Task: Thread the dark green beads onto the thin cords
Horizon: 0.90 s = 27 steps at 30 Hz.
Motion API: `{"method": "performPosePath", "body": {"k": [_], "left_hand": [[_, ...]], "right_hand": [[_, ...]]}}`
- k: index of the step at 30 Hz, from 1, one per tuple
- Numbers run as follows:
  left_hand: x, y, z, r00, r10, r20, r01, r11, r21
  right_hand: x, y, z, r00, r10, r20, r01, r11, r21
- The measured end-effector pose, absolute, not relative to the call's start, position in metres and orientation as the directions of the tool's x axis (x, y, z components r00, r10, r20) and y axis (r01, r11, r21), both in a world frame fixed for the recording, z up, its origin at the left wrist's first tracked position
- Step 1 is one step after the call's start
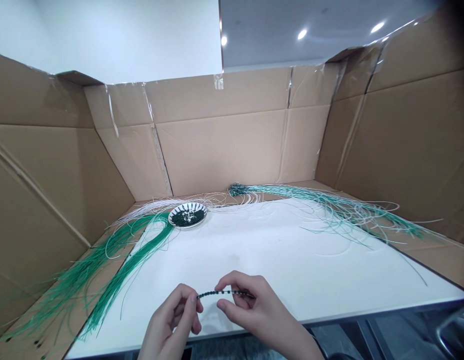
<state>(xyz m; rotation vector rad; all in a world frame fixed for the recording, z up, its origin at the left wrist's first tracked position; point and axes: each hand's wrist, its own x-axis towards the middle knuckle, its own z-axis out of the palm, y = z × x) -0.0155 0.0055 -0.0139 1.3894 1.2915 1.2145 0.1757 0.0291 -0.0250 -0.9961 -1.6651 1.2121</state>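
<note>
Feed from my end: flattened cardboard walls [217, 145] taped up on three sides of a white tabletop [277, 255], ceiling lights [302, 34] showing above them.

Both hands sit at the near edge of the table. Left hand [171, 320] has thumb and forefinger closed on the left end of a short beaded strand [224, 293], dark green beads on thin cord. Right hand [254, 305] is closed on it too, thumb below and fingers above, near its right end. Strand hangs between them in a shallow arc, just above the tabletop. Grip: both pinching, neither open.

Far side: a white plate with a black pattern [187, 215] holds a heap of dark green beads [187, 217], pale bits mixed in. Green cords [130, 255] loop from behind it and trail left over the table edge onto the cardboard. White strands [172, 205] run along the back, past the plate. Teal strands [329, 200] with a dark beaded bunch [238, 189] at one end sweep right, tangled with white strands.
</note>
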Motion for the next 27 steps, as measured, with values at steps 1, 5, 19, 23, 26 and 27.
{"method": "performPosePath", "body": {"k": [1, 5, 19, 23, 26, 27], "left_hand": [[-0.017, 0.008, -0.017, -0.003, 0.995, 0.104, 0.18, -0.102, 0.978], [-0.023, 0.017, -0.027, 0.035, 0.995, 0.092, 0.282, -0.098, 0.954], [-0.027, 0.024, -0.044, 0.158, 0.985, 0.07, 0.468, -0.137, 0.873], [-0.024, 0.025, -0.044, 0.15, 0.986, 0.067, 0.474, -0.131, 0.871], [-0.018, 0.024, -0.044, 0.151, 0.985, 0.081, 0.477, -0.145, 0.867], [-0.015, 0.024, -0.043, 0.151, 0.984, 0.091, 0.478, -0.153, 0.865]], "right_hand": [[0.176, 0.03, -0.025, -0.352, 0.923, 0.156, 0.119, 0.21, -0.971], [0.178, 0.035, -0.029, -0.367, 0.921, 0.132, 0.108, 0.183, -0.977], [0.187, 0.039, -0.032, -0.359, 0.928, 0.096, 0.2, 0.177, -0.964], [0.181, 0.043, -0.035, -0.342, 0.933, 0.112, 0.174, 0.181, -0.968], [0.174, 0.046, -0.038, -0.321, 0.939, 0.12, 0.141, 0.173, -0.975], [0.173, 0.047, -0.039, -0.311, 0.943, 0.122, 0.13, 0.169, -0.977]]}}
